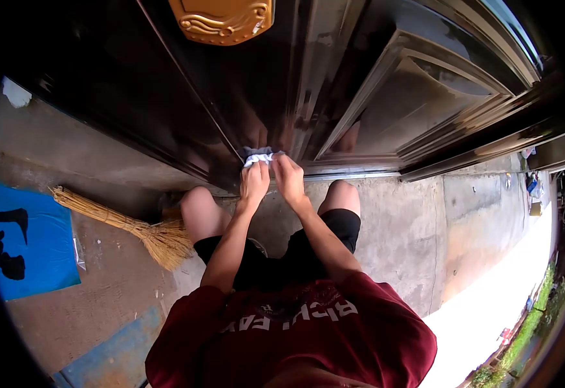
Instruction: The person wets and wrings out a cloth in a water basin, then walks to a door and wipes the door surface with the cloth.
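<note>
A white cloth [258,158] is bunched up against the lower part of a dark, glossy door [231,103]. My left hand [255,183] is closed on the cloth from below. Close beside it, my right hand [288,179] is closed too, with its fingers at the cloth's right end. Both hands are near the door's bottom edge, and their reflections show faintly on the shiny surface. My fingertips are partly hidden behind the cloth and the knuckles.
A straw broom [127,223] lies on the concrete floor [399,246] to the left, its bristles near my left knee. Farther left is a blue sheet [30,236] with black characters. A gold-coloured plate [224,19] is mounted higher on the door. Raised panel mouldings [418,110] stand right.
</note>
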